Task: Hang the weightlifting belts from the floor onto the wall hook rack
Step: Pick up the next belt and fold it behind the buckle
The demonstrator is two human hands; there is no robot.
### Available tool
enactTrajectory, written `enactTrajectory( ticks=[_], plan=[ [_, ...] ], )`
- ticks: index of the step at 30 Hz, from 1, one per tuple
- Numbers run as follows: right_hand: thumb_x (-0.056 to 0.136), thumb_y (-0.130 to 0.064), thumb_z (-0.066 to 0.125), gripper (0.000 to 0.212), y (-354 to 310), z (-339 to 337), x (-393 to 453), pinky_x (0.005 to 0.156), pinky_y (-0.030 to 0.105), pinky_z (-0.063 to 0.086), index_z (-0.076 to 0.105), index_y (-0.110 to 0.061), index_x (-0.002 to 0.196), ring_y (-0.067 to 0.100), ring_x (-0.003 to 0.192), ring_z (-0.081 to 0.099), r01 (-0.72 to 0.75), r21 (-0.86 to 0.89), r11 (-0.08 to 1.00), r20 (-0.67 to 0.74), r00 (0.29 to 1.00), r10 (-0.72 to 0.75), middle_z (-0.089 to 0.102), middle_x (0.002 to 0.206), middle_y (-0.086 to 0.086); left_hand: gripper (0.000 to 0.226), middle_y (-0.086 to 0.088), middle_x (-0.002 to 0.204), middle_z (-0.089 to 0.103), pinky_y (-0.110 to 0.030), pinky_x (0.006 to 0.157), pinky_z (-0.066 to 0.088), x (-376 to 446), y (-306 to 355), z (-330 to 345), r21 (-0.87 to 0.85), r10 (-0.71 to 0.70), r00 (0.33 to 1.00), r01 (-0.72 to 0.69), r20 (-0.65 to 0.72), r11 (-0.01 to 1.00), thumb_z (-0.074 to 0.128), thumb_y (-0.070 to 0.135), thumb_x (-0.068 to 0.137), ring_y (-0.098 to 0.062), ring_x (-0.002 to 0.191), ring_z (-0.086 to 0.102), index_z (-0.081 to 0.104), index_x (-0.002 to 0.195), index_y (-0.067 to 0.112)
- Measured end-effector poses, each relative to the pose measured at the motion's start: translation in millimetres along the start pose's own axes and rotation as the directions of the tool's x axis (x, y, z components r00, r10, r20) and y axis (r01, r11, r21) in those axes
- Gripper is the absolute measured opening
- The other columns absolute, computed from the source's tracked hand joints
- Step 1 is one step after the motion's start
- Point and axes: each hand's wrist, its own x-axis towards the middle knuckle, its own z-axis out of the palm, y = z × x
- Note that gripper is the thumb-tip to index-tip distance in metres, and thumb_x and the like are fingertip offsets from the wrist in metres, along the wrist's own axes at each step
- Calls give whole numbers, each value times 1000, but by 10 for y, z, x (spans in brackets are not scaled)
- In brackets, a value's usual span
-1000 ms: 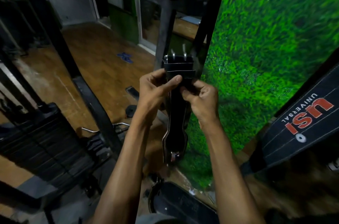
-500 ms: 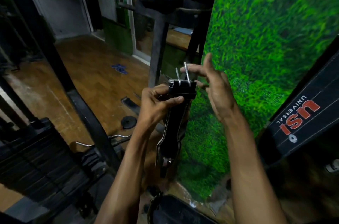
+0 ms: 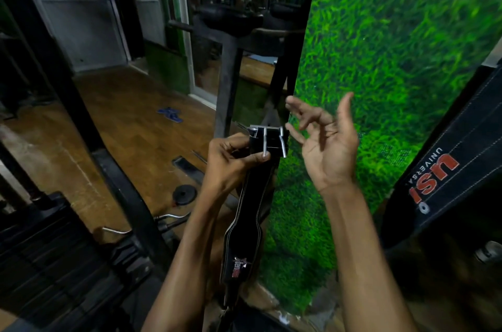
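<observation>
A black weightlifting belt with white stitching hangs straight down in front of me. My left hand grips it just under its metal buckle, whose two prongs point down. My right hand is off the belt, just right of the buckle, palm up with the fingers spread. A second black belt printed "USI UNIVERSAL" hangs slanted at the right against the green grass-pattern wall. No wall hook is plainly visible.
A black machine frame post stands behind the buckle. A weight stack and a slanted black bar fill the left. On the wooden floor lie a small weight plate, a curved metal handle and blue sandals.
My right hand let go of the belt's top, rose and opened beside the buckle. The prongs flipped from pointing up to pointing down. My left hand keeps its grip.
</observation>
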Motion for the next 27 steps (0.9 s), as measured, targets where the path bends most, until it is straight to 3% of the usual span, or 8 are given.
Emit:
enactTrajectory(
  ticks=[4, 8, 11, 15, 19, 21, 24, 27],
  plan=[
    [98, -65, 44, 58, 98, -33, 29, 96, 39, 49, 82, -22, 93, 13, 113, 69, -130, -426, 895, -103, 990, 95, 78, 113, -2, 34, -27, 106, 76, -64, 86, 56, -56, 0, 21, -8, 12, 999, -11, 45, 1000, 87, 3, 75, -48, 104, 71, 79, 107, -3],
    [90, -47, 72, 47, 161, -59, 20, 78, 33, 49, 79, 0, 96, 20, 81, 69, -228, -447, 865, -93, 973, 209, 80, 92, 14, 37, -33, 100, 72, -70, 81, 53, -77, -104, 14, -4, 19, 999, -19, 40, 1000, 90, 21, 72, -45, 94, 72, 82, 104, 5],
    [87, -23, 80, 11, 125, -103, 37, 79, 28, 52, 80, -12, 87, 14, 81, 67, -74, -370, 926, -120, 992, 31, 78, 83, 2, 38, -33, 100, 72, -68, 80, 54, -87, -149, 17, -1, -5, 999, 5, 44, 1000, 89, 21, 72, -52, 95, 71, 81, 105, 2],
    [81, -30, 84, 4, 118, -120, 101, 92, 42, 57, 80, -29, 81, 12, 86, 71, 85, -515, 853, -172, 965, -200, 79, 82, -11, 38, -42, 100, 67, -48, 79, 51, -50, -131, 100, -68, 2, 1000, 0, 28, 998, 90, 19, 73, -30, 91, 65, 81, 104, -1],
    [81, -21, 85, 7, 32, -145, 136, 95, 45, 58, 81, -26, 80, 16, 92, 74, 144, -476, 868, -208, 940, -270, 79, 87, -6, 33, -13, 98, 80, -27, 78, 58, -8, -15, 193, -84, -42, 998, 45, 36, 995, 84, -5, 77, -13, 86, 73, 77, 110, -5],
    [81, -15, 85, 10, -58, -206, 192, 88, 37, 57, 80, -24, 81, 11, 87, 73, 156, -473, 867, -240, 924, -297, 78, 87, -4, 32, -1, 101, 81, -33, 82, 61, 23, 63, 153, -146, -59, 997, 51, -49, 988, 75, -2, 82, -12, 90, 75, 76, 114, 4],
    [82, -9, 85, 6, -229, -273, 274, 82, 27, 57, 81, -10, 87, 6, 84, 72, 157, -483, 861, -288, 901, -326, 78, 90, 4, 20, -11, 107, 78, -55, 94, 57, 211, 270, 173, -44, 165, 967, -176, -193, 983, 69, 9, 94, -26, 104, 73, 78, 111, 5],
    [82, -8, 85, 11, -417, -278, 349, 78, 25, 57, 81, -2, 90, 7, 82, 71, 181, -515, 838, -292, 882, -370, 77, 91, 10, 16, -4, 99, 79, -45, 87, 57, 495, 546, 442, 159, 382, 913, -359, -145, 919, 72, 21, 98, -20, 97, 73, 82, 103, 11]
  ],
)
